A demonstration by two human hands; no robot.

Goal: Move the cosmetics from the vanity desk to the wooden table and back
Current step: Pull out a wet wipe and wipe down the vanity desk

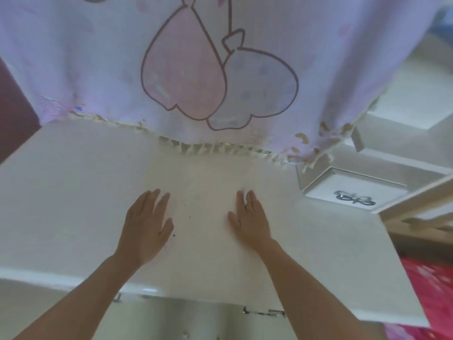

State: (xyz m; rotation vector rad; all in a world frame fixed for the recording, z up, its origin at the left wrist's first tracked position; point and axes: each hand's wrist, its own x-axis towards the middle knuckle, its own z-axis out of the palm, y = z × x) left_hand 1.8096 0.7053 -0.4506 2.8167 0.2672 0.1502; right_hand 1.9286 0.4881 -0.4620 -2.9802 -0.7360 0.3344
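Head view: left hand [144, 224], right hand [252, 222] flat, empty on vanity desk [73, 192]; fringed cloth [98, 69] behind.

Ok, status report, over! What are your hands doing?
Left hand open, flat over white desk. Right hand open, grip on nothing. No cosmetics in view. Cloth hangs at desk's far edge.

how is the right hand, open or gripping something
Open: the right hand has straight fingers, palm down over the white desk top, holding nothing. Cannot tell whether it touches the top.
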